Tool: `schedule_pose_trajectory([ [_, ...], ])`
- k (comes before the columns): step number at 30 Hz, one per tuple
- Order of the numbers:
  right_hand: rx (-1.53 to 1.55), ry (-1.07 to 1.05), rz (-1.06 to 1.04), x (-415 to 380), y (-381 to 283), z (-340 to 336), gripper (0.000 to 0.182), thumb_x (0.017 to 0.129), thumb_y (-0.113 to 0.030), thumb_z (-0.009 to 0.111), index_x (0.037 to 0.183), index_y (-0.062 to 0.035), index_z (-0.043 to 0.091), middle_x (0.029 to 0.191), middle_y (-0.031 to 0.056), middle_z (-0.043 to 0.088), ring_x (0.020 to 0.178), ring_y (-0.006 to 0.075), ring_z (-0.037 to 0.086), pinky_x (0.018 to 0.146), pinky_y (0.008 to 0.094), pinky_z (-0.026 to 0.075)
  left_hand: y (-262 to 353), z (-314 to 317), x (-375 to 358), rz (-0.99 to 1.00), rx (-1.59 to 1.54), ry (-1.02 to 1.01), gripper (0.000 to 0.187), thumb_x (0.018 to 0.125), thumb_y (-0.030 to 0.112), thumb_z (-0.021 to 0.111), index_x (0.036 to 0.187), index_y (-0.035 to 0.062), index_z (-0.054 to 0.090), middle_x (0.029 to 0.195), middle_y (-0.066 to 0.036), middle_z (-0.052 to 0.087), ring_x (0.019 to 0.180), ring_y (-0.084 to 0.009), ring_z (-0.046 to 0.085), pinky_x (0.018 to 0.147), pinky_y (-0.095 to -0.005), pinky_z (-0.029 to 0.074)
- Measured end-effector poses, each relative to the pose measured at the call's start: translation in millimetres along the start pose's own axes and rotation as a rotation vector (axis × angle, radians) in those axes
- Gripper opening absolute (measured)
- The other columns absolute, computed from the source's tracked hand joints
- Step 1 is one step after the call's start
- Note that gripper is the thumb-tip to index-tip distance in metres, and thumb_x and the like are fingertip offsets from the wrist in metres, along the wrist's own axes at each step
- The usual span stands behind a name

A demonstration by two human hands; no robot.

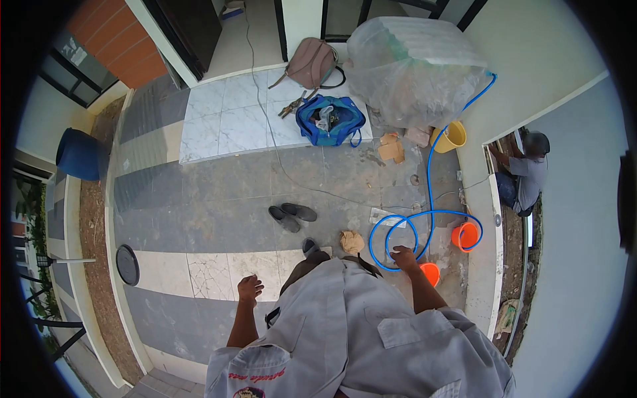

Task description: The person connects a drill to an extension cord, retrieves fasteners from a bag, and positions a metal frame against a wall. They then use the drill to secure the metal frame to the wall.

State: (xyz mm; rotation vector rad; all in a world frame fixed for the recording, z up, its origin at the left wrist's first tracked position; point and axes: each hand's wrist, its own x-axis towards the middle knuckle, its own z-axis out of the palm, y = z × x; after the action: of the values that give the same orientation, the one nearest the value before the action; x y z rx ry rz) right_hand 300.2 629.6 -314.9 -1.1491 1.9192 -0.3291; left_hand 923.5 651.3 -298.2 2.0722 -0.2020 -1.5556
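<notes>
My left hand (250, 288) hangs over the pale tile strip with its fingers apart and nothing in it. On the other side of my body, my right hand (403, 257) is above the coiled blue hose (430, 186), fingers spread and empty; whether it touches the hose I cannot tell. An orange bucket (430, 273) shows partly beside my right forearm, and a second orange bucket (466, 235) stands farther right. A crumpled brown paper bag (352, 242) lies near my feet, with a pair of dark shoes (292, 216) beyond it.
A blue bag (330, 121) and a brown backpack (312, 63) rest on the white tiled step (222, 129). A plastic-wrapped bundle (415, 69) and yellow bucket (450, 136) stand back right. Past the low wall is a person (529, 174). A thin cable crosses the floor.
</notes>
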Motion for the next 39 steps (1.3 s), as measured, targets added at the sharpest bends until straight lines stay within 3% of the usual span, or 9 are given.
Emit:
schedule_pose_trajectory([
  [13, 0.242, -0.081, 0.578, -104.5, 42.0, 39.4, 0.055, 0.088, -0.024, 0.081, 0.132, 0.0051, 0.066, 0.095, 0.0176, 0.075, 0.064, 0.0228, 0.072, 0.054, 0.0365, 0.057, 17.9, 14.9, 26.2, 0.001, 0.211, -0.12, 0.041, 0.097, 0.031, 0.069, 0.125, 0.0014, 0.064, 0.097, -0.01, 0.073, 0.078, -0.0213, 0.072, 0.065, -0.0348, 0.054],
  [14, 0.241, -0.079, 0.554, -102.3, 42.2, 40.4, 0.055, 0.088, -0.024, 0.081, 0.132, 0.0052, 0.066, 0.094, 0.0174, 0.075, 0.064, 0.0228, 0.072, 0.055, 0.0362, 0.057, 24.0, 11.1, 29.2, -0.005, 0.224, -0.14, 0.043, 0.099, 0.032, 0.064, 0.131, 0.0032, 0.061, 0.103, -0.01, 0.071, 0.086, -0.024, 0.071, 0.078, -0.0419, 0.054],
  [18, 0.177, -0.067, 0.43, -76.4, 39.0, 40.1, 0.055, 0.091, -0.026, 0.078, 0.136, 0.0028, 0.064, 0.094, 0.0162, 0.074, 0.069, 0.0237, 0.073, 0.055, 0.0354, 0.056, 41.2, 5.9, 30.7, 0.032, 0.145, -0.093, 0.039, 0.098, 0.029, 0.068, 0.125, 0.0013, 0.064, 0.092, -0.008, 0.07, 0.073, -0.0191, 0.07, 0.063, -0.0332, 0.052],
  [23, 0.164, -0.022, 0.295, -30.0, 20.1, 22.0, 0.051, 0.092, -0.023, 0.077, 0.134, 0.0041, 0.064, 0.091, 0.0164, 0.072, 0.065, 0.0235, 0.072, 0.051, 0.0336, 0.053, 33.8, 4.0, 28.6, -0.007, 0.155, -0.095, 0.043, 0.098, 0.031, 0.066, 0.131, 0.0028, 0.061, 0.102, -0.01, 0.071, 0.084, -0.0225, 0.071, 0.073, -0.0384, 0.053],
  [24, 0.066, -0.019, 0.059, -9.3, 53.0, 30.6, 0.049, 0.092, -0.021, 0.078, 0.132, 0.0044, 0.066, 0.091, 0.018, 0.073, 0.065, 0.0235, 0.072, 0.052, 0.0338, 0.054, 31.5, 3.0, 26.9, -0.024, 0.168, -0.107, 0.046, 0.099, 0.032, 0.065, 0.134, 0.0035, 0.059, 0.106, -0.011, 0.071, 0.089, -0.0242, 0.071, 0.078, -0.041, 0.054],
  [30, 0.128, 0.006, 0.156, 13.3, -7.0, 18.1, 0.045, 0.089, -0.019, 0.079, 0.127, 0.0031, 0.069, 0.092, 0.0172, 0.076, 0.065, 0.024, 0.074, 0.055, 0.0357, 0.057, 9.5, -0.8, 16.4, -0.098, 0.151, -0.068, 0.034, 0.097, 0.029, 0.067, 0.121, 0.0048, 0.066, 0.092, -0.008, 0.071, 0.074, -0.0202, 0.071, 0.061, -0.0342, 0.051],
  [33, -0.105, -0.001, -0.163, 35.3, 27.5, 37.6, 0.042, 0.091, -0.02, 0.078, 0.125, 0.0032, 0.07, 0.089, 0.0166, 0.076, 0.065, 0.0238, 0.074, 0.057, 0.0369, 0.058, 4.5, -7.2, 22.2, -0.127, 0.13, -0.061, 0.033, 0.097, 0.029, 0.066, 0.119, 0.0051, 0.067, 0.089, -0.007, 0.07, 0.071, -0.0204, 0.07, 0.059, -0.035, 0.049],
  [37, -0.129, -0.078, -0.037, 39.0, -18.7, 25.6, 0.027, 0.093, -0.033, 0.073, 0.111, -0.0135, 0.079, 0.126, 0.019, 0.071, 0.112, 0.0307, 0.071, 0.097, 0.044, 0.057, 11.3, -9.8, 32.4, -0.132, 0.113, -0.022, 0.033, 0.096, 0.029, 0.066, 0.119, 0.0048, 0.066, 0.09, -0.007, 0.07, 0.072, -0.0203, 0.07, 0.06, -0.0354, 0.05],
  [39, -0.142, -0.063, -0.145, 49.2, -31.1, 18.4, 0.03, 0.093, -0.03, 0.074, 0.114, -0.0088, 0.077, 0.117, 0.0195, 0.074, 0.104, 0.0289, 0.073, 0.091, 0.0415, 0.058, 21.2, -7.0, 38.5, -0.129, 0.122, -0.034, 0.034, 0.096, 0.029, 0.067, 0.12, 0.0047, 0.066, 0.092, -0.007, 0.071, 0.074, -0.0205, 0.07, 0.062, -0.0362, 0.05],
])
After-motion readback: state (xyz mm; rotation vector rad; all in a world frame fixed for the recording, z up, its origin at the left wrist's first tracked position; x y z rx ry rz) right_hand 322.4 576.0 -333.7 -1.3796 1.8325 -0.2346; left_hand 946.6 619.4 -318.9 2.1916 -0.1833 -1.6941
